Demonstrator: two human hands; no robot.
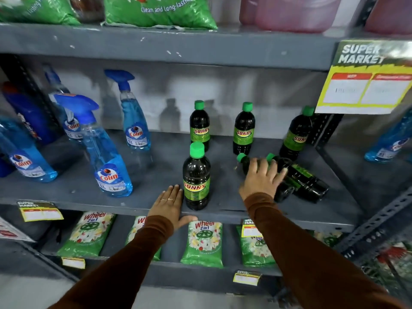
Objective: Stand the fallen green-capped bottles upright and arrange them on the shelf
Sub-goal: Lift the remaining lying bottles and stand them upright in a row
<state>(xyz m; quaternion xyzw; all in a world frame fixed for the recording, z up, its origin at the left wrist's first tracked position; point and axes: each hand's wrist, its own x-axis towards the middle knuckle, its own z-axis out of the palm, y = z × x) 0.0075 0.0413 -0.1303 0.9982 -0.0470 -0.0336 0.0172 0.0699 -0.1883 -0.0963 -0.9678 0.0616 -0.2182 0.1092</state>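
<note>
Several dark green-capped bottles stand upright on the grey middle shelf (156, 170): one at the front (196, 177), three at the back (199, 127), (244, 129), (296, 134). Two more lie fallen side by side at the right, caps pointing back-left: the nearer one (283, 190) and the farther one (305, 177). My right hand (262, 177) rests spread over the neck end of the nearer fallen bottle, fingers apart, not closed around it. My left hand (170, 205) lies flat on the shelf's front edge, just left of the front upright bottle, holding nothing.
Blue spray bottles (107, 150) fill the shelf's left half, one more (392, 141) past the right upright post (323, 130). A price sign (365, 79) hangs from the upper shelf at right. Green detergent packs (202, 241) lie on the shelf below.
</note>
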